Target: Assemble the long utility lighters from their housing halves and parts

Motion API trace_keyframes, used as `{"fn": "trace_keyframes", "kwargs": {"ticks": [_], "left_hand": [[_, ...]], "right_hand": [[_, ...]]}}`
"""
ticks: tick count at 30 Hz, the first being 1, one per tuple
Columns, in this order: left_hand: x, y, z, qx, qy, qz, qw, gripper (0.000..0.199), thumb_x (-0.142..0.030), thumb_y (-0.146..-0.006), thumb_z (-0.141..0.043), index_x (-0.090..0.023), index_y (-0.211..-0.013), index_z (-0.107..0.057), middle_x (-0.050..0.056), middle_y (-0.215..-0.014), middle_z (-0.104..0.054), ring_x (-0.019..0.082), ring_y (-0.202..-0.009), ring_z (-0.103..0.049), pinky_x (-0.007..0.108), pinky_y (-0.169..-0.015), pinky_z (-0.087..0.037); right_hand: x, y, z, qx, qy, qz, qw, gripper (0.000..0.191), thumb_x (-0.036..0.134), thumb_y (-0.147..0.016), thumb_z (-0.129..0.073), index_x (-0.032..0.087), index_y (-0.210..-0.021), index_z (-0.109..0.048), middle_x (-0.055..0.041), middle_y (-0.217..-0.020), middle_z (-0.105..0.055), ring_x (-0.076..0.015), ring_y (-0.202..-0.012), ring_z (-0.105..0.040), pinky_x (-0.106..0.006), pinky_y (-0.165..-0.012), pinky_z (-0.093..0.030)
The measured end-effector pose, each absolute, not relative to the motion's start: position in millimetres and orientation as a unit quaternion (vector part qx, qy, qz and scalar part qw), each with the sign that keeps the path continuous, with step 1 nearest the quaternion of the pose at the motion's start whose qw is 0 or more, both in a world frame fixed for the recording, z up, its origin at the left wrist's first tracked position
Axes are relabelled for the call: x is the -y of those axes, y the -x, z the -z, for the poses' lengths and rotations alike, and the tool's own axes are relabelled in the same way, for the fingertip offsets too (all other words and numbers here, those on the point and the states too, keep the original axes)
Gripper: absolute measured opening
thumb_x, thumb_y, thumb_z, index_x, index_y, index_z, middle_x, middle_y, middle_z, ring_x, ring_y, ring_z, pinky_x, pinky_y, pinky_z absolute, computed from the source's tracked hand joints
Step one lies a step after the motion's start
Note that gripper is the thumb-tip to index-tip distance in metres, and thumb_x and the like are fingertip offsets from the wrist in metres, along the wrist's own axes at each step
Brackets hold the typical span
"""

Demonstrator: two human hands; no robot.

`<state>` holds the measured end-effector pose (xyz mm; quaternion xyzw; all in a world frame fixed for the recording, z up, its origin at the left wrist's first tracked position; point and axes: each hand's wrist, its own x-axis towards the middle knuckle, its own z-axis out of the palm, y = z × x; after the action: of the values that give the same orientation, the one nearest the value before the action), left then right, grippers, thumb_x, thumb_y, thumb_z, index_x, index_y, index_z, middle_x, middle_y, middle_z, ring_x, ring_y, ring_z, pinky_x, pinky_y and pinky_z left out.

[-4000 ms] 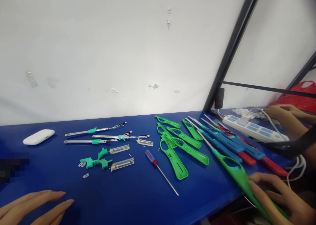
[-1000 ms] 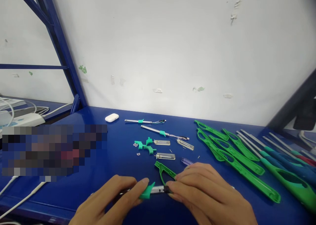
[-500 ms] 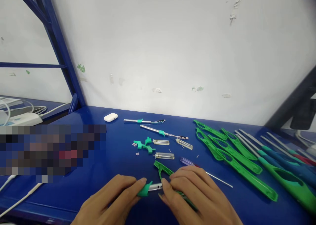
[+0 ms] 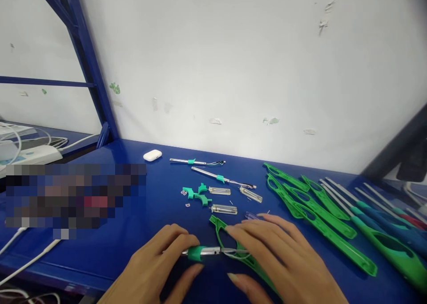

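A thin metal tube (image 4: 211, 250) with a teal plastic clip (image 4: 195, 253) lies level between my hands at the front. My left hand (image 4: 160, 259) has it at the clip end, index finger above and thumb just below. Wires (image 4: 231, 252) trail from the tube's right end under the fingers of my right hand (image 4: 280, 259). That hand is open, thumb and fingers spread. Beneath it lies a green plastic handle shell (image 4: 218, 228), partly hidden. A clear purple screwdriver handle (image 4: 251, 216) shows just past the right fingertips; its shaft is hidden.
Two similar wired tubes (image 4: 188, 161) lie at the back near a white earbud case (image 4: 152, 155). Teal clips (image 4: 203, 199) and clear plastic pieces (image 4: 224, 209) sit mid-table. Several green shells (image 4: 320, 210) and handled tools (image 4: 383, 237) spread rightward. A white cable (image 4: 30, 259) runs along the left.
My right hand has let go of the tube and opened, moving slightly right. The tube's wires now show. The left thumb has moved down from the clip, and the view has shifted a little.
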<state>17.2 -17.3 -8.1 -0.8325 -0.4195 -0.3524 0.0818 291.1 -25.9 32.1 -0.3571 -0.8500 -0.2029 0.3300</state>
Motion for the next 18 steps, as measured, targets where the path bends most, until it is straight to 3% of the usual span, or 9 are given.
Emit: {"fn": "trace_keyframes", "kwargs": {"ticks": [3,6,11,15,18], "left_hand": [[15,-13,5,0.429,0.838,0.329,0.075,0.035,-0.049,-0.114,-0.052,-0.030,-0.124,-0.079,0.003,-0.116,-0.086,0.025,-0.108,-0.085,0.028,-0.084,-0.071],[14,-6,7,0.427,0.850,0.302,0.064,0.032,-0.043,-0.115,-0.051,-0.035,-0.123,-0.081,-0.001,-0.118,-0.085,0.024,-0.111,-0.084,0.027,-0.085,-0.070],[14,3,20,0.453,0.834,0.308,0.059,0.038,-0.050,-0.114,-0.052,-0.036,-0.145,-0.068,0.002,-0.126,-0.083,0.025,-0.112,-0.083,0.033,-0.091,-0.069],[15,5,25,0.431,0.853,0.288,0.050,0.036,-0.042,-0.115,-0.052,-0.044,-0.149,-0.062,-0.005,-0.128,-0.081,0.022,-0.121,-0.080,0.031,-0.100,-0.065],[16,1,19,0.425,0.853,0.301,0.034,0.037,-0.040,-0.117,-0.049,-0.042,-0.152,-0.060,-0.003,-0.132,-0.079,0.019,-0.123,-0.078,0.022,-0.100,-0.063]], "right_hand": [[31,-310,-24,0.837,0.413,0.226,0.278,0.046,0.053,-0.116,-0.046,0.020,-0.138,-0.071,-0.0062,-0.115,-0.087,-0.0235,-0.096,-0.086,-0.034,-0.079,-0.070],[32,-323,-11,0.827,0.438,0.257,0.239,0.052,0.057,-0.116,-0.043,0.019,-0.133,-0.074,-0.0079,-0.111,-0.087,-0.0275,-0.089,-0.087,-0.037,-0.068,-0.072],[30,-323,-4,0.843,0.442,0.179,0.249,0.046,0.048,-0.119,-0.037,0.023,-0.128,-0.075,-0.0027,-0.104,-0.088,-0.0231,-0.091,-0.087,-0.033,-0.074,-0.073],[30,-324,-7,0.827,0.462,0.114,0.299,0.049,0.053,-0.117,-0.043,0.024,-0.154,-0.056,0.0003,-0.099,-0.088,-0.0199,-0.084,-0.087,-0.026,-0.072,-0.072],[31,-328,-9,0.807,0.485,0.088,0.324,0.062,0.053,-0.115,-0.050,0.025,-0.169,-0.039,-0.0014,-0.107,-0.088,-0.0193,-0.088,-0.087,-0.024,-0.073,-0.071]]}}
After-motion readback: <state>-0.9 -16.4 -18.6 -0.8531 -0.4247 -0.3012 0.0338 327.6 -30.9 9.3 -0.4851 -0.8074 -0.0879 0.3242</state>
